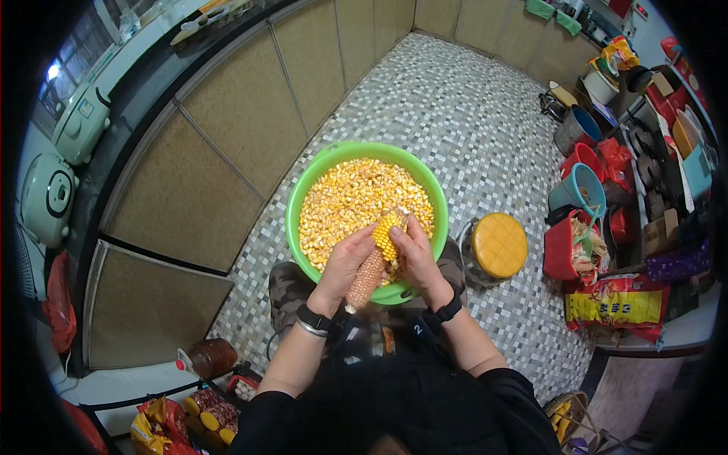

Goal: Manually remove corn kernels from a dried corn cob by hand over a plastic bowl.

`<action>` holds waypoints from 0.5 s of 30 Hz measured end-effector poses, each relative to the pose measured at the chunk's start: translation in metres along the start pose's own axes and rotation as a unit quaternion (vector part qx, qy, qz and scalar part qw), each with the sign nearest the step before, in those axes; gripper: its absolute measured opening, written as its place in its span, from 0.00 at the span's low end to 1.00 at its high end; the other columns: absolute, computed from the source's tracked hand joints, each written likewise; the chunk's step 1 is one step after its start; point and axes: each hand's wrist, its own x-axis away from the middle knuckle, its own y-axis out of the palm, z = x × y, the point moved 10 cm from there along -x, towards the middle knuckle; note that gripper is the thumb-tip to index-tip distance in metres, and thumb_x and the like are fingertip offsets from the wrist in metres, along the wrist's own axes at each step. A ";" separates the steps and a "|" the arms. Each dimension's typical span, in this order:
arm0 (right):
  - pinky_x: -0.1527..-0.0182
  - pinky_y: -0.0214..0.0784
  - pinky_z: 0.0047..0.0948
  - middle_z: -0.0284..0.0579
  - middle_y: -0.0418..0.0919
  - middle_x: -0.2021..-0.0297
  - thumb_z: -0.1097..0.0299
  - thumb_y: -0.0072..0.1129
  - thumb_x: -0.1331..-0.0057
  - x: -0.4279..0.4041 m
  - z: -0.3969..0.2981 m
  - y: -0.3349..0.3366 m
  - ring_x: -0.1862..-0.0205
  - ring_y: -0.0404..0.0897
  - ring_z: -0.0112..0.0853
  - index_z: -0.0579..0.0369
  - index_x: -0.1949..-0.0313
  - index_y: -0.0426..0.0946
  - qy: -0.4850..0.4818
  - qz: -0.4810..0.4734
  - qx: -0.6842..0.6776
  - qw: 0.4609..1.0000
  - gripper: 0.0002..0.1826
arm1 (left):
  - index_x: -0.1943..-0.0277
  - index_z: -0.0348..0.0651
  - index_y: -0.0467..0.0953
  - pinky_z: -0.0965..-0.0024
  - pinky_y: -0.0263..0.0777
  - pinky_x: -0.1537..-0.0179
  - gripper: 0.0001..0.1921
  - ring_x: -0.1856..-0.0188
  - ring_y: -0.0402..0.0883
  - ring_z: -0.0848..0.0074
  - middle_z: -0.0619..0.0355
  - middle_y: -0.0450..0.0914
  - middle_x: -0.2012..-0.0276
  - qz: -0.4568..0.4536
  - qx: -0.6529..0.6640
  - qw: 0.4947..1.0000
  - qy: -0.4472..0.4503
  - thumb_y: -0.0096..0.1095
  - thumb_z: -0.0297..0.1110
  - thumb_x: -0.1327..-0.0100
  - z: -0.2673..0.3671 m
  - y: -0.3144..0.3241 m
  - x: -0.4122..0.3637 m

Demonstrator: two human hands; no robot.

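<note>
A green plastic basin (439,193) full of loose yellow corn kernels (364,190) sits before me, between my knees. Over its near side, my left hand (348,259) and my right hand (414,250) hold dried corn. Between my fingers is a corn cob (389,233) still bearing yellow kernels, tilted, with my right thumb pressed on it. Below it, a bare reddish corn cob (367,278) points down towards me, next to my left hand. Whether the two touch as separate cobs is partly hidden by my fingers.
A stool with a round yellow padded seat (500,244) stands right of the basin. Farther right are a red bin (563,250), a light blue bucket (577,190) and a metal bucket (579,129). Cabinet doors (227,131) line the left. A jug of dark liquid (211,358) lies at lower left.
</note>
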 end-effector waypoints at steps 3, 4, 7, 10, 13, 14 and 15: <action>0.51 0.62 0.21 0.39 0.69 0.54 0.65 0.49 0.33 0.001 -0.001 0.002 0.53 0.68 0.21 0.60 0.48 0.60 -0.001 0.000 0.000 1.000 0.18 | 0.38 0.35 0.60 0.73 0.78 0.70 0.23 0.71 0.79 0.78 0.56 0.77 0.64 -0.001 -0.007 1.000 -0.004 0.48 0.36 0.32 0.000 -0.001 -0.001; 0.51 0.62 0.21 0.39 0.69 0.54 0.65 0.49 0.33 0.001 0.000 0.002 0.53 0.68 0.21 0.60 0.48 0.60 0.005 -0.002 -0.006 1.000 0.18 | 0.38 0.35 0.60 0.73 0.78 0.70 0.23 0.70 0.79 0.77 0.55 0.77 0.64 -0.004 0.003 1.000 -0.009 0.48 0.36 0.32 0.000 0.000 -0.001; 0.50 0.62 0.21 0.39 0.69 0.54 0.65 0.48 0.33 0.002 0.002 -0.001 0.53 0.68 0.21 0.60 0.47 0.60 0.018 0.006 -0.004 1.000 0.18 | 0.37 0.36 0.59 0.73 0.78 0.69 0.23 0.70 0.79 0.77 0.54 0.77 0.63 -0.021 0.029 0.999 -0.012 0.48 0.35 0.32 0.000 0.001 0.000; 0.50 0.62 0.22 0.40 0.69 0.53 0.65 0.48 0.33 0.001 0.000 0.001 0.52 0.68 0.22 0.60 0.47 0.60 0.008 0.003 -0.016 1.000 0.18 | 0.36 0.36 0.58 0.73 0.78 0.69 0.24 0.69 0.79 0.77 0.54 0.77 0.63 -0.014 0.044 0.999 -0.022 0.48 0.32 0.33 -0.002 0.000 0.001; 0.49 0.61 0.22 0.40 0.69 0.52 0.66 0.48 0.33 0.001 0.001 0.000 0.51 0.68 0.22 0.60 0.47 0.60 0.010 -0.002 -0.013 1.000 0.18 | 0.36 0.36 0.57 0.72 0.78 0.68 0.24 0.69 0.79 0.76 0.53 0.77 0.63 -0.028 0.050 0.998 -0.021 0.47 0.30 0.34 -0.002 0.000 0.001; 0.49 0.61 0.22 0.40 0.69 0.52 0.66 0.48 0.33 0.002 0.001 0.000 0.51 0.68 0.22 0.60 0.47 0.60 0.010 -0.002 -0.013 1.000 0.18 | 0.36 0.36 0.57 0.72 0.78 0.68 0.24 0.69 0.79 0.76 0.53 0.77 0.63 -0.028 0.050 0.998 -0.021 0.47 0.30 0.34 -0.002 0.001 0.001; 0.48 0.61 0.22 0.40 0.69 0.51 0.66 0.48 0.33 0.002 0.000 0.000 0.51 0.68 0.22 0.60 0.46 0.60 0.008 0.000 -0.015 1.000 0.19 | 0.35 0.36 0.57 0.71 0.78 0.67 0.25 0.68 0.79 0.76 0.53 0.77 0.63 -0.029 0.051 0.998 -0.025 0.47 0.30 0.34 -0.002 0.002 0.002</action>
